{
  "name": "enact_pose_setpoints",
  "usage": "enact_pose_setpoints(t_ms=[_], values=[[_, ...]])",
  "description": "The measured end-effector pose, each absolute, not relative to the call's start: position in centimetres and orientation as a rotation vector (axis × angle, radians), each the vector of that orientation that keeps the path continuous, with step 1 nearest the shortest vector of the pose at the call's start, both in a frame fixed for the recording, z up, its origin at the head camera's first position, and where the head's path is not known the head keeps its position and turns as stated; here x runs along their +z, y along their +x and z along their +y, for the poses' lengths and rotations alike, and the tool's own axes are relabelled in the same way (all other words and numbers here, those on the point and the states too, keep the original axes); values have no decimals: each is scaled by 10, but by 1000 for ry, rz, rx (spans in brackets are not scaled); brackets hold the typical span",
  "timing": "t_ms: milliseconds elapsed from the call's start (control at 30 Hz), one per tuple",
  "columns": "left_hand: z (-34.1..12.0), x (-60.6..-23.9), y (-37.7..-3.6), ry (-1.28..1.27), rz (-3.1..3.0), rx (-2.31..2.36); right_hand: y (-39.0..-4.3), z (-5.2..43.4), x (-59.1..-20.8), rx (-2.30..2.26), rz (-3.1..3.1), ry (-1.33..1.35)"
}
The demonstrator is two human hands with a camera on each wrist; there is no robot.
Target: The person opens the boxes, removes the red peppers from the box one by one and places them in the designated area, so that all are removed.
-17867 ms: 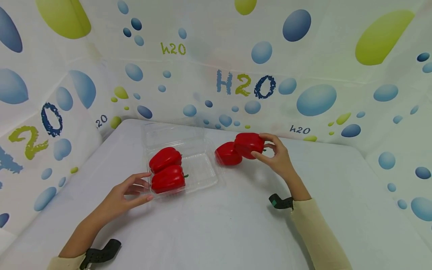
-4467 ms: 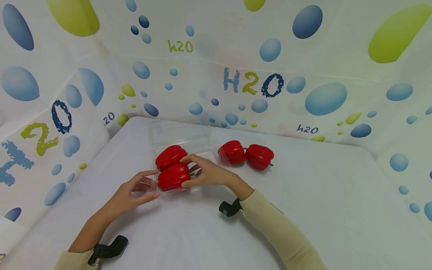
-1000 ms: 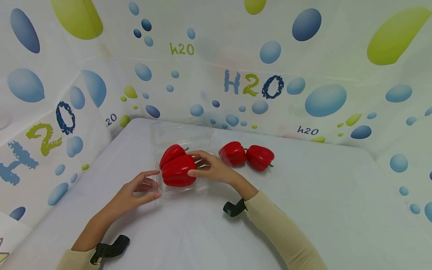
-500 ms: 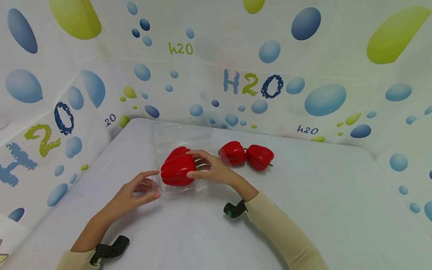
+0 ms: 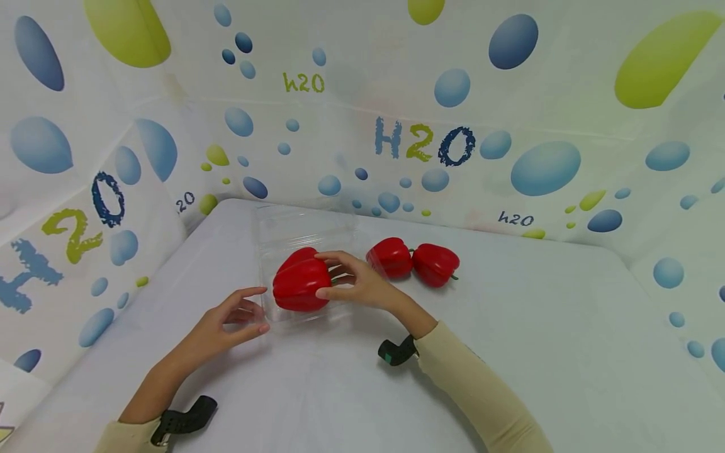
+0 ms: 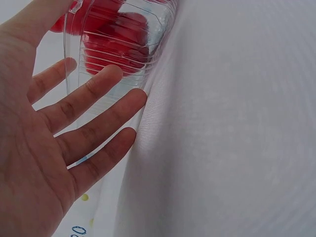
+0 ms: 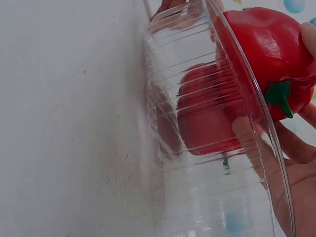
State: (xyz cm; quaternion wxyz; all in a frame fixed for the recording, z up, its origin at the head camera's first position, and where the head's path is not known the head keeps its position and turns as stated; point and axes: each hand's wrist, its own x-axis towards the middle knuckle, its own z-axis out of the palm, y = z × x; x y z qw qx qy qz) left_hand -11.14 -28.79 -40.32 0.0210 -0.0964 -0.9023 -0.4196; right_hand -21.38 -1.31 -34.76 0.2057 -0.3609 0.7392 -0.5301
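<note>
My right hand (image 5: 324,275) grips a red bell pepper (image 5: 299,288) by its stem end and holds it just above the clear plastic container (image 5: 272,220). A second red pepper (image 5: 299,254) lies in the container behind it, mostly hidden. In the right wrist view the held pepper (image 7: 264,49) is over the container rim (image 7: 247,113), and the other pepper (image 7: 205,121) shows through the wall. My left hand (image 5: 240,313) rests at the container's near left corner. Its straight fingers (image 6: 94,108) lie against the ribbed wall (image 6: 123,54).
Two more red peppers (image 5: 391,257) (image 5: 435,264) lie side by side on the white table (image 5: 538,327), right of the container. The container's open lid (image 5: 306,217) lies behind it. Printed walls close in the back and both sides.
In 4.5 s my right hand has lifted the near pepper off the container floor. It has barely moved in the last second. The left hand stays put.
</note>
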Motion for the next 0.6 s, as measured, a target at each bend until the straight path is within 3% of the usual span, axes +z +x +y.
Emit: enact_pose_setpoints(t_ms=[200,600], values=[[-287,-402,-111,-315,-2790,-1291,-231,-10,-372,-1503,2094,-1011],[-286,-401,-111,-362,-2764,-1275,-227,-1,-374,-1587,2086,-1023]])
